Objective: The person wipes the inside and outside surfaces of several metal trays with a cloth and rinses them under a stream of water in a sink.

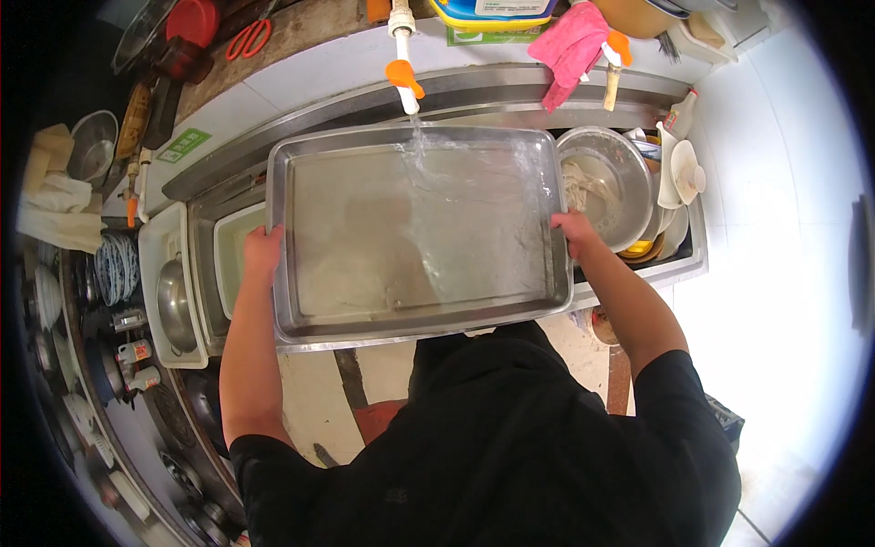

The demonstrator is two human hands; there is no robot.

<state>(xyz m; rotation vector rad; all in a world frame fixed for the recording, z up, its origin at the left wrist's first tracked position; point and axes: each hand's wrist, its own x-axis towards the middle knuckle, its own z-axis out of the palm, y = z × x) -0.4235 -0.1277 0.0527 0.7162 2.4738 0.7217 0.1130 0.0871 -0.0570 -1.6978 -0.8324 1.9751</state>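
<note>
A large rectangular stainless steel tray (383, 232) spans the sink in front of me. My left hand (263, 249) grips its left rim, and my right hand (574, 231) grips its right rim. Water runs from a white tap with an orange handle (406, 78) onto the far part of the tray and spreads over its bottom. Just right of the tray, a round metal basin (632, 198) holds a pale cloth (577, 184) and some water. The undersides of the tray and most of my fingers are hidden.
Stacked bowls and plates (677, 229) crowd the sink's right end. A second tap (612, 68) has a pink cloth (571, 44) beside it. Left are a green-lined white tub (222, 267) and a white bin (154, 328) holding a metal bowl (178, 301). Red-handled scissors (249, 39) lie on the ledge.
</note>
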